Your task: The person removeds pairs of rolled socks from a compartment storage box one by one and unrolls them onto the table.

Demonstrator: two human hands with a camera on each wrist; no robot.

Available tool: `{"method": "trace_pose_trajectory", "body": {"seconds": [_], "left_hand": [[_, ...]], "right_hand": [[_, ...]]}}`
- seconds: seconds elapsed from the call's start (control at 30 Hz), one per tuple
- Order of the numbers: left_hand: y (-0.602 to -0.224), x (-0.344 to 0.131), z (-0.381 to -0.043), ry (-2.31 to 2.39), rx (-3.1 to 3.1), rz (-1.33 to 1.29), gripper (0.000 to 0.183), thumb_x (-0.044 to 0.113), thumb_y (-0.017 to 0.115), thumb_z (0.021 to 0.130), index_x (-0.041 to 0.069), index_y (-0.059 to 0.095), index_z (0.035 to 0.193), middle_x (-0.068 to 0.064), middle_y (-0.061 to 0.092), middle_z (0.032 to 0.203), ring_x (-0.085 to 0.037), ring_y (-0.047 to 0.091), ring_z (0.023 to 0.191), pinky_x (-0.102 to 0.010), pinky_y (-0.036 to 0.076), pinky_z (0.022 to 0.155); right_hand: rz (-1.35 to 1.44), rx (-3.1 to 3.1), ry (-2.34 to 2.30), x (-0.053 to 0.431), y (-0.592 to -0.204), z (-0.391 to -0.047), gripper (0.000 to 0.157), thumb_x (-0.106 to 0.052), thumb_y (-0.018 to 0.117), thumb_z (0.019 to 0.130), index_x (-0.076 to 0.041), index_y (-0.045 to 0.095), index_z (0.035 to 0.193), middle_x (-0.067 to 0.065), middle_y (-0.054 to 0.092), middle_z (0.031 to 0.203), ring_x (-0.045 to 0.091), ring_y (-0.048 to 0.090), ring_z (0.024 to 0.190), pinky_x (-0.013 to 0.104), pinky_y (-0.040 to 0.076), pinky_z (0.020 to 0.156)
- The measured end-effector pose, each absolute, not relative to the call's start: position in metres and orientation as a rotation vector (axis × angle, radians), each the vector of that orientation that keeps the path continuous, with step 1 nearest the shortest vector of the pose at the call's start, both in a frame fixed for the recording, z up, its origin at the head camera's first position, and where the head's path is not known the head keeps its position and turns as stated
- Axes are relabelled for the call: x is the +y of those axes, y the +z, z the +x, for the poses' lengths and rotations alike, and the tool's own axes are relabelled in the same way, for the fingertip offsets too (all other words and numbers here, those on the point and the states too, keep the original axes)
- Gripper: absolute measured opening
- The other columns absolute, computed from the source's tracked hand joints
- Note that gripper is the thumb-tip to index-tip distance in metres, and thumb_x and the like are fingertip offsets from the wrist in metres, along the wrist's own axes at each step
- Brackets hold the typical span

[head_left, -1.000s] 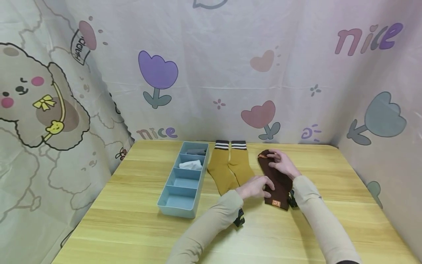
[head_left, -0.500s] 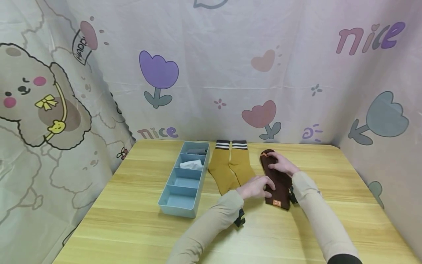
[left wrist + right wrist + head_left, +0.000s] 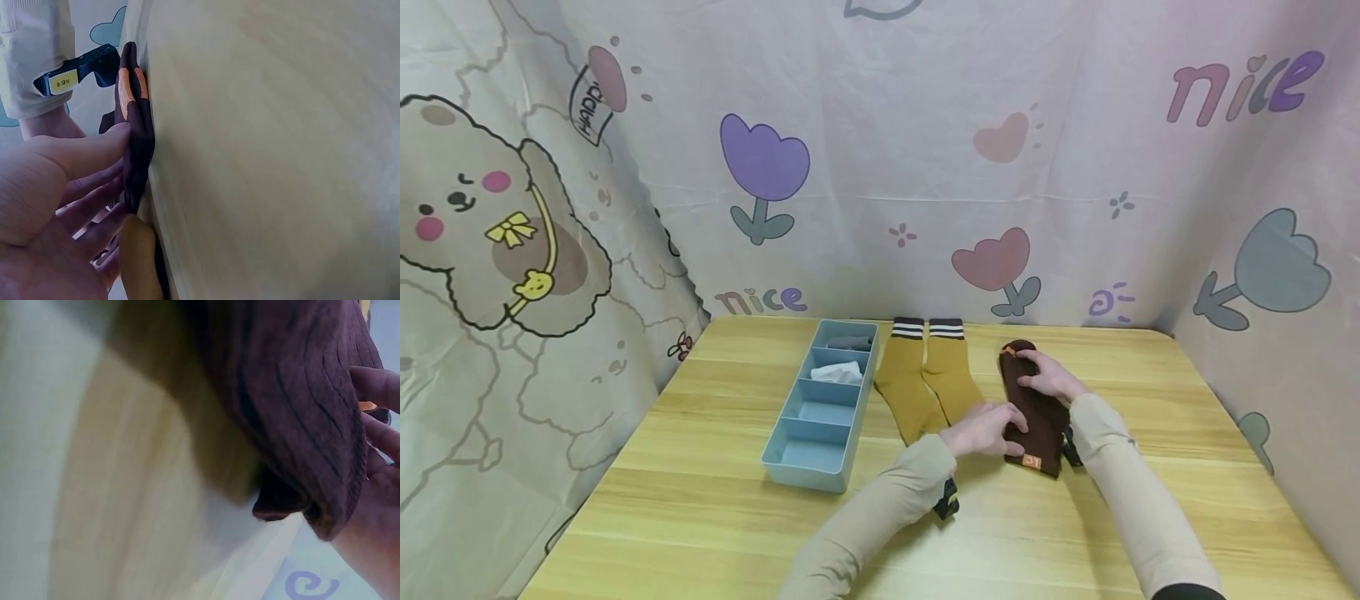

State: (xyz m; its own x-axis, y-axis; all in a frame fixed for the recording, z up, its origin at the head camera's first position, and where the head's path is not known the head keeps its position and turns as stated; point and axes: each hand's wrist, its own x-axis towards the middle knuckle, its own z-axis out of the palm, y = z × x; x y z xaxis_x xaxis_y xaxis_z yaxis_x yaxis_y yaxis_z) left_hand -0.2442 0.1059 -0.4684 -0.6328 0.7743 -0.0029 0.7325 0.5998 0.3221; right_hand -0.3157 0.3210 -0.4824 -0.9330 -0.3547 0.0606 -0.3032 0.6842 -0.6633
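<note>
A pair of dark brown socks [image 3: 1037, 433] with orange patches lies stacked lengthwise on the table, right of centre. My left hand [image 3: 983, 430] is at their left edge; in the left wrist view its thumb touches the brown layers [image 3: 139, 150] while the other fingers extend alongside. Across the upper part rests my right hand [image 3: 1051, 381], fingers loosely bent on the fabric. The right wrist view shows its fingertips against the ribbed brown knit [image 3: 300, 406], whose near edge bulges up from the table. Left of them lie mustard socks [image 3: 901, 383] with striped cuffs, their lower ends partly behind my left hand.
A blue-grey organizer box [image 3: 844, 450] with several compartments stands left of the mustard socks. A grey bundle [image 3: 848, 342] sits in its farthest compartment, a white bundle [image 3: 838, 373] in the one before it. Behind the wooden table [image 3: 700, 508] hangs a printed curtain [image 3: 865, 167].
The upper end of the brown socks has shifted a little right, and the stack looks straighter and narrower. My right hand has moved slightly right with it; the left hand has barely moved.
</note>
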Motion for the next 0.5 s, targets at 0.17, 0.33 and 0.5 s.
{"method": "trace_pose_trajectory", "body": {"seconds": [0.17,0.33,0.5], "left_hand": [[-0.467,0.108,-0.238,0.351,2.664,1.280,0.045,0.044,0.072,0.090,0.020,0.068,0.129,0.008,0.062,0.141,-0.007,0.055,0.133,-0.022,0.042,0.108],[-0.465,0.111,-0.234,0.319,2.650,1.233,0.054,0.051,0.067,0.092,0.023,0.062,0.138,0.014,0.054,0.150,-0.007,0.047,0.141,-0.028,0.038,0.113],[-0.465,0.118,-0.232,0.342,2.681,1.121,0.049,0.052,0.060,0.096,0.028,0.061,0.139,0.020,0.050,0.151,-0.004,0.044,0.142,-0.030,0.035,0.113]], "right_hand": [[-0.462,2.878,-1.013,0.321,-0.477,-0.307,0.059,-0.011,0.067,0.087,0.016,0.047,0.136,0.044,0.044,0.139,0.061,0.041,0.130,0.068,0.035,0.109],[-0.388,2.960,-0.920,0.330,-0.476,-0.299,0.056,-0.005,0.065,0.087,0.020,0.045,0.133,0.046,0.044,0.137,0.063,0.042,0.128,0.069,0.037,0.107],[-0.302,2.996,-0.898,0.348,-0.478,-0.293,0.054,-0.005,0.063,0.088,0.021,0.046,0.132,0.046,0.045,0.136,0.063,0.042,0.127,0.069,0.036,0.107]]}}
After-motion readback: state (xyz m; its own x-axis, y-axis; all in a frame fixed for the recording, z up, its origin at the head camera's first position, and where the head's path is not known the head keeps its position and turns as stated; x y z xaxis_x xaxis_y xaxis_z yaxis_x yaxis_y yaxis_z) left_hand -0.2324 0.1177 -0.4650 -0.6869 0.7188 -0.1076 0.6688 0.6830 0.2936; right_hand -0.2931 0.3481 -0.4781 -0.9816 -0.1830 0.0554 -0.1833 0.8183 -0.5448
